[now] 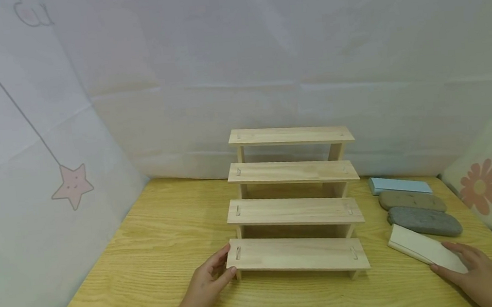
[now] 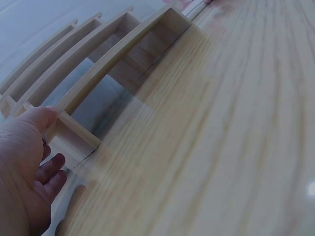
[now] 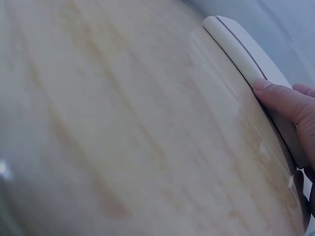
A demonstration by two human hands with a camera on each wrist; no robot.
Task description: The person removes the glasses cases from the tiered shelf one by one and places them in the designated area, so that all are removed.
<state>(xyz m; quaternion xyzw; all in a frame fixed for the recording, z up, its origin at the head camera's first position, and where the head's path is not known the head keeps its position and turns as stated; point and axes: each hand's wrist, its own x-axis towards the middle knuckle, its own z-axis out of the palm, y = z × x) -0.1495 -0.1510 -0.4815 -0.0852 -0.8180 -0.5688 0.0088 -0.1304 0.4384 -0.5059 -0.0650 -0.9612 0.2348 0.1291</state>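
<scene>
A stepped wooden display stand (image 1: 295, 211) with several pale shelves stands on the table. At the left end of its lowest, front shelf is my left hand (image 1: 208, 279), thumb at the front corner and index finger at the rear one. The left wrist view shows that thumb (image 2: 42, 117) on the shelf's end, the lower fingers loosely bent beside the stand's leg. To the right, my right hand (image 1: 476, 272) grips the near end of a cream glasses case (image 1: 425, 247) lying aslant. Its thumb (image 3: 275, 93) lies along the case's rounded side; the other fingers are mostly hidden.
Beyond the cream case lie a dark grey glasses case (image 1: 425, 220), a brown-grey case (image 1: 412, 201) and a light blue case (image 1: 400, 185), one behind another. White cloth walls (image 1: 263, 49) with printed drawings border the wood-grain table (image 1: 149, 249) at back and sides.
</scene>
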